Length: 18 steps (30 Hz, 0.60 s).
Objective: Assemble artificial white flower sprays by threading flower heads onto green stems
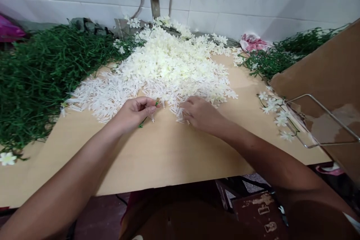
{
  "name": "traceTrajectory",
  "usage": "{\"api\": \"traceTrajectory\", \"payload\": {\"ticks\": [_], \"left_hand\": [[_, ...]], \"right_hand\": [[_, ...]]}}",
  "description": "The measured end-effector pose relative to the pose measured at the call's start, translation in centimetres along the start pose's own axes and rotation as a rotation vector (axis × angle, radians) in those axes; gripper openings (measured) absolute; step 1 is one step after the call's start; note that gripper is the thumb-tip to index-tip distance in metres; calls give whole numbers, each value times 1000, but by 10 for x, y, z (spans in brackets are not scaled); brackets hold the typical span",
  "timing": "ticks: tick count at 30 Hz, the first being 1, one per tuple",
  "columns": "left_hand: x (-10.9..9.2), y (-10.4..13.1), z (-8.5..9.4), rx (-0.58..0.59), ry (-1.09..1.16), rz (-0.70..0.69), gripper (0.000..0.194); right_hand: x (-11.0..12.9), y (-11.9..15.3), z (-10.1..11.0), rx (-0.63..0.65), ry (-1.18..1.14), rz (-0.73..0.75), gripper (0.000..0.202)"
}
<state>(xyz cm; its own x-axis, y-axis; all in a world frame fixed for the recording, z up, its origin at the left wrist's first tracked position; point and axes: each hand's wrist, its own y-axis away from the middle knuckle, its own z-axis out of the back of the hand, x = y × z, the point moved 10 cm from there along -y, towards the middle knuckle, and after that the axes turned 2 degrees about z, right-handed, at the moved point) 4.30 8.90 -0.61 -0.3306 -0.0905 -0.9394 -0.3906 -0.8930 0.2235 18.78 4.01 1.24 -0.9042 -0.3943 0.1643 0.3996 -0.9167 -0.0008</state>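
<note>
My left hand [137,110] pinches a small green plastic stem [143,122] between thumb and fingers, just above the board. To the right, my right hand [198,112] reaches into the near edge of a heap of thin white stamen-like pieces [112,92]; its fingers are bent, and I cannot make out whether they hold a piece. Behind both hands rises a large pile of cream-white artificial flower heads [171,52].
Green artificial stems [56,56] are heaped at the left, more green stems [281,54] at the back right. Several assembled flower sprays [278,110] lie near a bent wire frame [323,107] and a cardboard box [332,67]. A tiled wall [210,0] closes off the back.
</note>
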Motion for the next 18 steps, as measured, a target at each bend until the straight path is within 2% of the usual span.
{"api": "traceTrajectory", "payload": {"ticks": [3,7,10,12,15,18], "left_hand": [[3,-3,6,-30,-24,-26,27],[10,-9,9,-54,-111,-76,22],[10,-12,5,-25,-316,-168,19],[4,-9,-1,23,-459,-244,18],[-10,6,-14,147,-554,-327,18],[-12,21,-34,330,-617,-316,21]], "right_hand": [[17,-24,-13,39,50,50,22],[2,-46,-16,42,-38,-15,17],[-12,-54,-5,-71,-144,-63,16],[-19,-54,8,-190,-217,-75,14],[-29,-45,28,-358,-328,-89,13],[-42,-38,30,-406,-523,-131,12]]}}
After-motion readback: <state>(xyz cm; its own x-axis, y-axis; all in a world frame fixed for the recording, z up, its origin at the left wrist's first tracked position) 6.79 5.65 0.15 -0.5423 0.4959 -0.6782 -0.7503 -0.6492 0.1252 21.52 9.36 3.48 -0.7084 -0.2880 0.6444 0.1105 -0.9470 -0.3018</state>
